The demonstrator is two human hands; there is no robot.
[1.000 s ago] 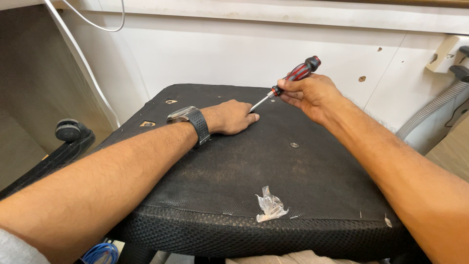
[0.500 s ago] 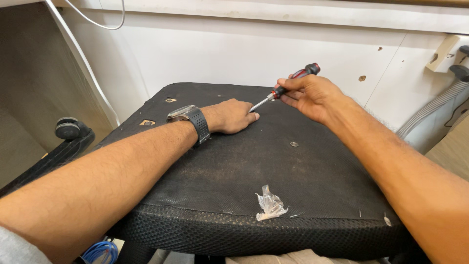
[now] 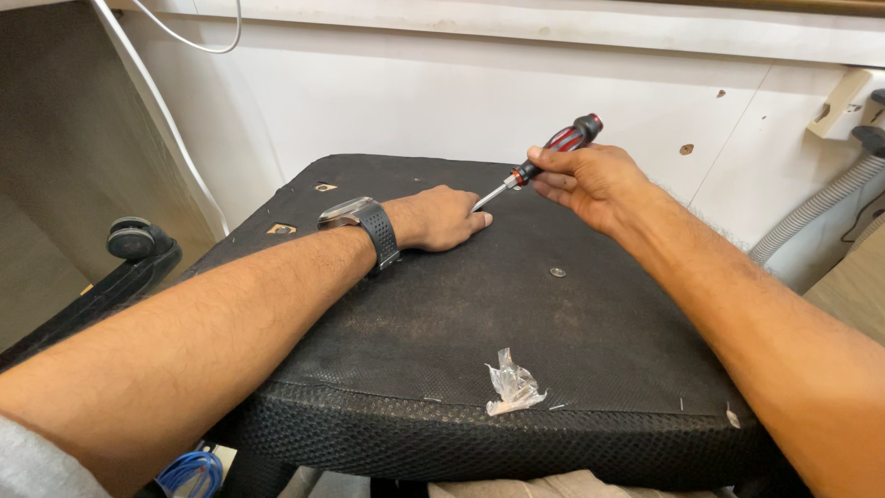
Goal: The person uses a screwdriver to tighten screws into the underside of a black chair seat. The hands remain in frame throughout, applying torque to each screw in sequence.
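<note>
My left hand lies flat on the black seat underside, fingers pressed together and curled a little at the tips, right where the screwdriver tip comes down. Whether it pinches a screw under those fingertips I cannot tell; the spot is hidden. A dark wristwatch sits on that wrist.

My right hand is wrapped around the screwdriver, fingers gripping near the collar of the red-and-black handle. The tool slants from about 1 o'clock down toward 7 o'clock, its metal tip touching the seat just beside my left fingertips.

Starting near me, at 6 o'clock on the seat edge, lies a small crumpled clear plastic bag. Further in, at about 3 o'clock from the seat's middle, a round metal fitting shows in the fabric, with no tool on it. Beyond my left wrist, at 10 o'clock, two small cut-outs are open in the cover.

I judge the fastening under the tip is the one being worked now, not finished, and the fitting nearer me looks untouched.

Far back stands a white wall panel; a chair castor sits off at 9 o'clock.
</note>
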